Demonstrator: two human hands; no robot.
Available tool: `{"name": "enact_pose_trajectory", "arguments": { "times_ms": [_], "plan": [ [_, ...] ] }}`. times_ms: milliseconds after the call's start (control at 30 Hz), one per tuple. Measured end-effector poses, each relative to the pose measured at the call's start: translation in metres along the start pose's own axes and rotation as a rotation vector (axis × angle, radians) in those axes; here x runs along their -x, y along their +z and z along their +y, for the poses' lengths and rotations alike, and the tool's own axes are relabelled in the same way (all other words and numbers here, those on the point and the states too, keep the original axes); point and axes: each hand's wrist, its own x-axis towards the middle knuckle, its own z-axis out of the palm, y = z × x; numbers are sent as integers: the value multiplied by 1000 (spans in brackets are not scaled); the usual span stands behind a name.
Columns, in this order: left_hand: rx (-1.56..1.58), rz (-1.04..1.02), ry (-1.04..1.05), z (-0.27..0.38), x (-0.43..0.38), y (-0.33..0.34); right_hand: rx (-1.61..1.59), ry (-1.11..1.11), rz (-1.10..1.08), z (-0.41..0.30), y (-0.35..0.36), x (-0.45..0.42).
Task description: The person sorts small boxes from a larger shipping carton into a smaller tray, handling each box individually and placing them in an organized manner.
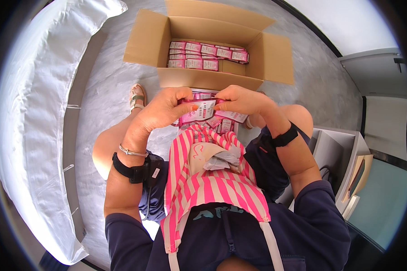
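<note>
My left hand pinches the left side of a pink-and-white sachet, thumb on its printed face. At the sachet's right end, my right hand grips with thumb and fingers. Another pink sachet shows just under my right hand; whether that hand also holds it is unclear. Loose pink sachets lie below, between my knees, in what looks like a pale container, largely hidden by my hands and the apron. Beyond stands an open cardboard box with rows of similar sachets inside.
The box's side flaps spread outward over the grey floor. A striped pink apron covers my lap, with crumpled pale plastic on it. White fabric hangs along the left. A shelf unit stands at the right.
</note>
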Motion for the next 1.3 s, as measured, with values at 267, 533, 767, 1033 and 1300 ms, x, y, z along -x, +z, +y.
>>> {"name": "enact_pose_trajectory", "arguments": {
  "times_ms": [267, 533, 767, 1033, 1300],
  "plan": [
    [-181, 117, 183, 4, -21, 10, 355, 77, 334, 19, 11, 2],
    [51, 123, 33, 22, -15, -11, -73, -62, 362, -5, -6, 21],
    [244, 242, 183, 0, -19, -4, -175, -102, 459, -9, -5, 23],
    [453, 753, 187, -7, -9, -29, -437, 92, 840, 8, -42, 54],
    [-109, 462, 218, -9, -26, 6, 182, -47, 746, 19, -10, 18]
  ]
}}
